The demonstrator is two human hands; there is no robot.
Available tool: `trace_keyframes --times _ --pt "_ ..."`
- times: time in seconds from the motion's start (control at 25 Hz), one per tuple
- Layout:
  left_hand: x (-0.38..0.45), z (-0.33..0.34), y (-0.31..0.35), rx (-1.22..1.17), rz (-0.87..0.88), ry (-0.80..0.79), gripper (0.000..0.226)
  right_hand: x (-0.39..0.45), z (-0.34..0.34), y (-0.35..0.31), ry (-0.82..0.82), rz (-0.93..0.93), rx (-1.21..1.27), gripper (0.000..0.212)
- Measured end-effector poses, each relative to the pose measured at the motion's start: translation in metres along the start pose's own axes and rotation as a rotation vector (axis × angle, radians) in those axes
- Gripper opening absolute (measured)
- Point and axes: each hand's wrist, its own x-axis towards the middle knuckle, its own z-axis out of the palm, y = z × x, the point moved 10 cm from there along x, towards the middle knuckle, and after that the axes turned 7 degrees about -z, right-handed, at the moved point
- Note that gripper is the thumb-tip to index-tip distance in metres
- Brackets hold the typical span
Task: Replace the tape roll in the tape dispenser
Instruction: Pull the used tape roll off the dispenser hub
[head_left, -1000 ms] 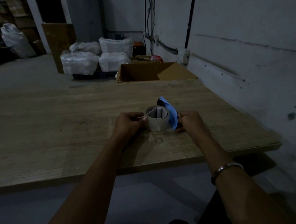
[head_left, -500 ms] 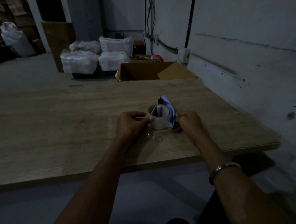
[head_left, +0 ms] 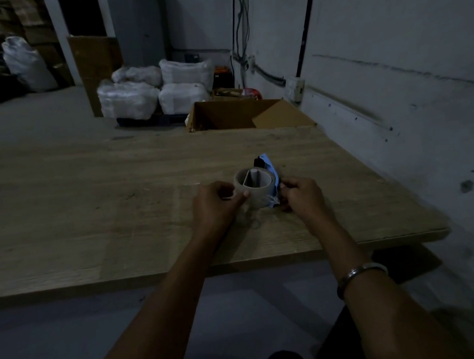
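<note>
A beige tape roll (head_left: 257, 192) sits on a blue tape dispenser (head_left: 269, 164) that rests on the wooden table (head_left: 88, 208). The roll's open core faces up, with the dispenser's pale hub visible inside. My left hand (head_left: 216, 203) presses its thumb and fingers against the roll's left side. My right hand (head_left: 301, 193) grips the dispenser's near end at the right of the roll, where a bit of crumpled clear tape shows. The dispenser's handle is hidden under my right hand.
An open cardboard box (head_left: 241, 115) stands on the floor beyond the table's far edge. White wrapped bundles (head_left: 149, 95) lie behind it. A grey wall (head_left: 394, 77) runs close along the table's right side.
My left hand has moved from pinching a tape strip at the roll's top edge to pressing against the roll's side. The roll and dispenser sit slightly lower and more level.
</note>
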Motion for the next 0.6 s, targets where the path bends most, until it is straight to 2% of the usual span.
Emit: trace_keyframes --times 0.16,0.28,0.4,0.48,0.6 --pt "-0.025 0.005 0.012 0.031 0.098 0.06 0.025 0.003 -0.002 -0.009 0.042 -0.091 0.037 0.04" --pt "-0.033 0.013 0.021 0.09 0.178 0.085 0.038 0.0 0.0 -0.028 0.003 -0.241 0.008 0.045" --pt "-0.031 0.023 0.023 0.133 0.162 0.043 0.056 0.002 0.011 -0.041 -0.139 -0.299 -0.109 0.047" --pt "-0.029 0.025 0.027 0.123 0.174 0.022 0.059 0.005 0.022 -0.044 -0.252 -0.292 -0.193 0.041" --pt "-0.024 0.027 0.028 0.104 0.195 -0.005 0.059 0.007 0.032 -0.046 -0.369 -0.264 -0.291 0.021"
